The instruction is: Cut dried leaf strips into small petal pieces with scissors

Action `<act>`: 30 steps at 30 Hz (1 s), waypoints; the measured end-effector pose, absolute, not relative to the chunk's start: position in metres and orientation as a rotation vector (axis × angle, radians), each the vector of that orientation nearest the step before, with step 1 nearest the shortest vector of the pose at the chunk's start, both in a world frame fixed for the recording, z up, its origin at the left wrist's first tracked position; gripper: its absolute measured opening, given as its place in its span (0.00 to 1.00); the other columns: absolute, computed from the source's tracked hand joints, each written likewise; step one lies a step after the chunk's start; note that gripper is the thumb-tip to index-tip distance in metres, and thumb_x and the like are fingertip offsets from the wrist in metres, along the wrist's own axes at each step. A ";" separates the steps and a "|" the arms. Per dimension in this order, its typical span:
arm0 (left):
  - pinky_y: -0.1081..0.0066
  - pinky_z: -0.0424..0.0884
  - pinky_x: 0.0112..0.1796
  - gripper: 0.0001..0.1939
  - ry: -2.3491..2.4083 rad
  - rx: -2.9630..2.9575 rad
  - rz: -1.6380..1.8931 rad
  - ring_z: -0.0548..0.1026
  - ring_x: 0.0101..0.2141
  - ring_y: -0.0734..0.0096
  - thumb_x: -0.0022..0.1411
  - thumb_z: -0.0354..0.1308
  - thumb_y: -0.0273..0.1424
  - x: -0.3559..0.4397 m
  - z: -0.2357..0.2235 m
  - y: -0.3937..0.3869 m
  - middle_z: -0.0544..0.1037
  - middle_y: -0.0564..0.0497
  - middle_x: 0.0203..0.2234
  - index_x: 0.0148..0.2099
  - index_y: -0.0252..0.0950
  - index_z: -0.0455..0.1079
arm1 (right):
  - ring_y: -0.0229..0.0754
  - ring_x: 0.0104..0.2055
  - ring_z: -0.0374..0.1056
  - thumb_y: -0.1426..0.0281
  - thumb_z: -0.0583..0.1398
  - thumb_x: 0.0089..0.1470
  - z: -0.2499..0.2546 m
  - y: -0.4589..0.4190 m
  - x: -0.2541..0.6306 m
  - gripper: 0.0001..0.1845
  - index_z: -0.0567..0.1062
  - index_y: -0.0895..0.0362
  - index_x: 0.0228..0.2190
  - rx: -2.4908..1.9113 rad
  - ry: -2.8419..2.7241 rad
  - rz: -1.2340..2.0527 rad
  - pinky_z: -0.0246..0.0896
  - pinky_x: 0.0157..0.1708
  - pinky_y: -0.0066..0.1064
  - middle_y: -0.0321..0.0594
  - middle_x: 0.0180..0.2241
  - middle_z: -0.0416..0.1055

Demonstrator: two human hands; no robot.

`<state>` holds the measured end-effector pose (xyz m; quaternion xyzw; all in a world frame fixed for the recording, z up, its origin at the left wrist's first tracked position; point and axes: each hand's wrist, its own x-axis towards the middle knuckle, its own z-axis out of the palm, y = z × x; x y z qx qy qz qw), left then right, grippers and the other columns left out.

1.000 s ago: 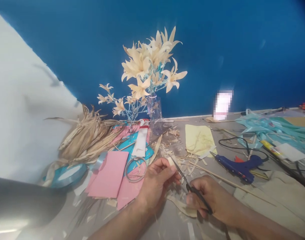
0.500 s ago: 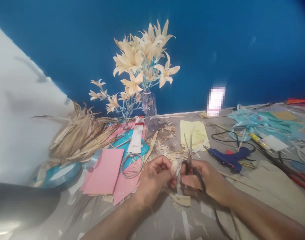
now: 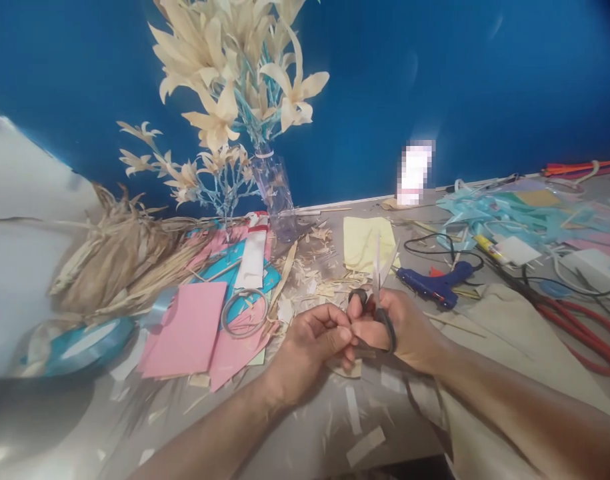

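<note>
My right hand (image 3: 402, 327) is wrapped round black-handled scissors (image 3: 379, 267); their blades point up and away from me, spread apart. My left hand (image 3: 317, 343) is closed in a pinch, its fingertips meeting those of my right hand. What sits between these fingertips is too small and covered to make out. Pale scraps of dried husk (image 3: 332, 287) lie scattered on the table just beyond my hands. A yellow cloth-like square (image 3: 367, 241) lies behind the scissors' blades. A blue glue gun (image 3: 435, 283) rests to the right of my right hand.
Cream flowers (image 3: 219, 60) stand in a clear plastic bottle (image 3: 275, 200) near the blue wall. On the left are dried husks (image 3: 105, 260), pink paper (image 3: 189, 330), a tape ring (image 3: 245, 313) and blue ribbon (image 3: 92, 347). Red-handled pliers-like tool (image 3: 585, 327) and teal strips (image 3: 509, 213) lie right.
My view has shifted, so the flowers appear larger, higher and further left. My two hands have come together at the fingertips; the pale piece seen in my left fingers is now hidden.
</note>
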<state>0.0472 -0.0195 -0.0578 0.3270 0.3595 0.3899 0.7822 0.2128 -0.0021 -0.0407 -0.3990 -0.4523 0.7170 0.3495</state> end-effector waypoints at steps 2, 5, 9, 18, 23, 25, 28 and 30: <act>0.74 0.67 0.26 0.15 0.757 0.676 0.849 0.71 0.21 0.76 0.49 0.72 0.35 0.049 -0.060 -0.020 0.76 0.51 0.22 0.29 0.33 0.70 | 0.42 0.22 0.72 0.68 0.68 0.39 -0.044 -0.001 0.214 0.15 0.66 0.56 0.26 -0.958 -1.117 1.938 0.66 0.25 0.31 0.33 0.19 0.72; 0.73 0.67 0.27 0.16 0.661 0.608 0.834 0.71 0.20 0.76 0.48 0.73 0.35 0.049 -0.060 -0.020 0.75 0.51 0.21 0.28 0.33 0.69 | 0.37 0.21 0.67 0.64 0.68 0.42 -0.050 0.003 0.218 0.16 0.67 0.57 0.24 -0.798 -1.053 2.056 0.60 0.23 0.28 0.34 0.19 0.70; 0.74 0.64 0.25 0.14 0.671 0.581 0.889 0.68 0.19 0.78 0.51 0.71 0.35 0.045 -0.059 -0.016 0.72 0.54 0.20 0.30 0.33 0.69 | 0.32 0.21 0.60 0.60 0.71 0.41 -0.052 0.006 0.224 0.20 0.70 0.59 0.28 -0.779 -1.145 1.982 0.53 0.22 0.24 0.31 0.21 0.66; 0.75 0.61 0.24 0.15 0.690 0.667 0.873 0.65 0.18 0.80 0.51 0.71 0.34 0.046 -0.065 -0.023 0.73 0.53 0.19 0.28 0.31 0.69 | 0.35 0.22 0.64 0.70 0.72 0.35 -0.041 0.000 0.213 0.17 0.68 0.58 0.23 -1.048 -1.130 1.953 0.56 0.22 0.25 0.30 0.19 0.67; 0.73 0.62 0.26 0.13 0.549 0.534 0.893 0.63 0.18 0.81 0.53 0.69 0.33 0.044 -0.061 -0.020 0.72 0.54 0.18 0.29 0.32 0.70 | 0.31 0.21 0.57 0.64 0.72 0.40 -0.063 0.006 0.225 0.18 0.70 0.58 0.26 -0.729 -1.025 2.042 0.52 0.22 0.24 0.30 0.21 0.64; 0.73 0.62 0.26 0.12 0.591 0.556 0.933 0.64 0.18 0.81 0.54 0.69 0.32 0.042 -0.059 -0.018 0.72 0.54 0.19 0.29 0.31 0.70 | 0.32 0.23 0.60 0.62 0.73 0.40 -0.064 0.006 0.225 0.20 0.71 0.59 0.29 -0.712 -1.089 1.962 0.54 0.24 0.24 0.33 0.24 0.68; 0.74 0.61 0.25 0.12 0.679 0.633 0.949 0.65 0.19 0.80 0.54 0.69 0.32 0.041 -0.060 -0.018 0.73 0.53 0.19 0.28 0.31 0.70 | 0.37 0.26 0.67 0.63 0.73 0.39 -0.057 0.002 0.219 0.22 0.70 0.59 0.30 -0.877 -1.157 1.923 0.60 0.28 0.27 0.37 0.26 0.73; 0.75 0.60 0.24 0.12 0.705 0.656 0.936 0.66 0.19 0.79 0.53 0.69 0.32 0.042 -0.061 -0.020 0.74 0.52 0.19 0.28 0.31 0.70 | 0.39 0.25 0.68 0.63 0.73 0.40 -0.053 0.000 0.215 0.21 0.68 0.58 0.28 -0.964 -1.120 1.953 0.61 0.28 0.29 0.37 0.23 0.73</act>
